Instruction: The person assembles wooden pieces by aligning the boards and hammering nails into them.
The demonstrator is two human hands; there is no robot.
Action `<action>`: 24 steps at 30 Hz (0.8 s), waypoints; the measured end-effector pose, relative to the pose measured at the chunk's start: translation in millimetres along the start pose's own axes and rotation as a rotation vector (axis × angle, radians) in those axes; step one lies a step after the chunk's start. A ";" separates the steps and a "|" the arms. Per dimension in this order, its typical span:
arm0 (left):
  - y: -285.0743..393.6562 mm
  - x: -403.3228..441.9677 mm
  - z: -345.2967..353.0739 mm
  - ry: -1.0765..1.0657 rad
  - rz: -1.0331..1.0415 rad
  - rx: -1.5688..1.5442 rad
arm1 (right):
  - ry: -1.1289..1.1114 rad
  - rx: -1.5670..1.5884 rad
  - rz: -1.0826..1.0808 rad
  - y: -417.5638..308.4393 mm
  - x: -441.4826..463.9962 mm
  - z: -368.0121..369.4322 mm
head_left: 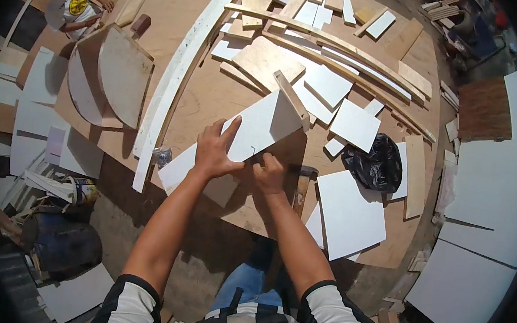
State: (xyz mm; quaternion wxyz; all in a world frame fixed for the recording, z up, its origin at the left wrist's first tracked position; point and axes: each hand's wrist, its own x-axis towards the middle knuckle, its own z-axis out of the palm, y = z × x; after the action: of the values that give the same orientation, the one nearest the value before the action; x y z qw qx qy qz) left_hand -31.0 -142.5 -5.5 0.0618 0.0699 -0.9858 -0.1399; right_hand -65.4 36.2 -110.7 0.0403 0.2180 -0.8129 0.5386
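Under the left hand (212, 150) is the white board (254, 123), raised at an angle on the bench; that hand grips across it, fingers towards the far edge and thumb by the near one. Just beside it, the right hand (268, 173) is curled with its fingertips close to the near edge; whether it pinches anything cannot be told. Between the two, the board's face bears a dark bent mark (253, 151), too small to identify as a nail or a drawn line. With only one hand plainly bracing it, the board might skid or twist under a push, and the right fingertips could be knocked or caught at the edge.

Just to the right hand's right, a hammer (301, 192) lies on the bench (205, 106); an elbow or a swinging board corner could nudge it towards the near edge. Beyond the left hand, a wooden strip (291, 98) meets the board's far end; if that joint is loose, leaning on the board could part it.

Farther right of the right hand, a black plastic bag (375, 163) rests among white panels (351, 214), which could slide if bumped. Farther ahead, piled offcuts (269, 62) might block the board's turning. Well beyond the left hand, a co-worker (80, 2) leans at the bench's far side.
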 end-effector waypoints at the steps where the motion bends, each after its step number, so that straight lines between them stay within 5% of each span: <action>1: 1.2 -1.1 0.2 -0.007 -0.017 -0.021 | 0.001 0.028 0.021 -1.3 -0.1 -0.6; 11: -17.7 -7.2 0.6 0.013 0.031 -0.144 | -0.147 0.212 0.174 -1.8 -3.6 -12.4; 12: -21.3 -8.0 -3.7 0.013 0.026 -0.145 | -0.074 -0.061 -0.095 23.7 -16.3 -11.6; 14: -26.2 -4.1 -19.0 -0.037 0.121 -0.192 | 0.010 -0.188 -0.263 23.5 -19.0 -61.4; 15: -28.2 -1.6 -27.4 -0.029 0.113 -0.192 | 0.013 -0.043 -0.158 -12.8 -7.0 -106.7; 16: -30.2 -0.3 -37.1 -0.030 0.202 -0.227 | 0.189 0.298 0.165 3.3 -21.5 -116.0; 19: -29.4 5.4 -69.6 -0.071 0.348 -0.241 | 0.281 0.349 0.157 -19.2 14.6 -208.5; 24: -3.8 24.3 -111.5 -0.281 0.665 -0.142 | -0.090 0.321 0.103 -87.2 100.2 -240.1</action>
State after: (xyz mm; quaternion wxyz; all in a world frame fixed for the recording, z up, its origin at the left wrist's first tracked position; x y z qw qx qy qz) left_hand -38.6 -179.6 102.3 -0.0273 -0.2786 -0.9413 -0.1885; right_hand -161.7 191.1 94.3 -0.0594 0.2036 -0.7274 0.6526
